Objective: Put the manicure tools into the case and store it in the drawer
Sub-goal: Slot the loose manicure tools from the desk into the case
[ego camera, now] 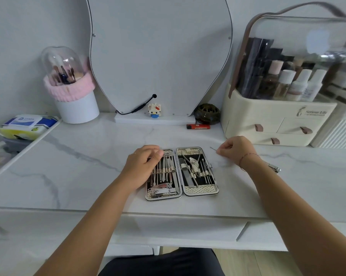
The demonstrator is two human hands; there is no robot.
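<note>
The manicure case (181,173) lies open flat on the marble counter (88,156) right in front of me, both halves side by side, hinge running away from me. The left half holds a row of slim steel tools under an elastic band, with a large nail clipper (161,189) lying across its near end; the right half carries a file, nippers and a few thin picks. My left hand (143,166) rests palm down on the left half's far corner, fingers loosely curled and together, covering the tool tips there. My right hand (234,150) sits on the counter just to the right of the case, fingers drawn in, thumb and forefinger pinching a thin metal pick (213,149) whose tip points back toward the case's far right corner. Behind my right wrist a small nail clipper (274,167) lies on the counter, partly hidden by my arm. Farther back stand the mirror (160,52), a little block figure (154,110), a dark round jar (207,113) with an orange lighter (198,126) before it, a cream cosmetics organiser (277,116) with small drawers on the right, and a domed brush holder (70,86) on the left. The counter's own drawer (188,228) below the front edge is closed.
</note>
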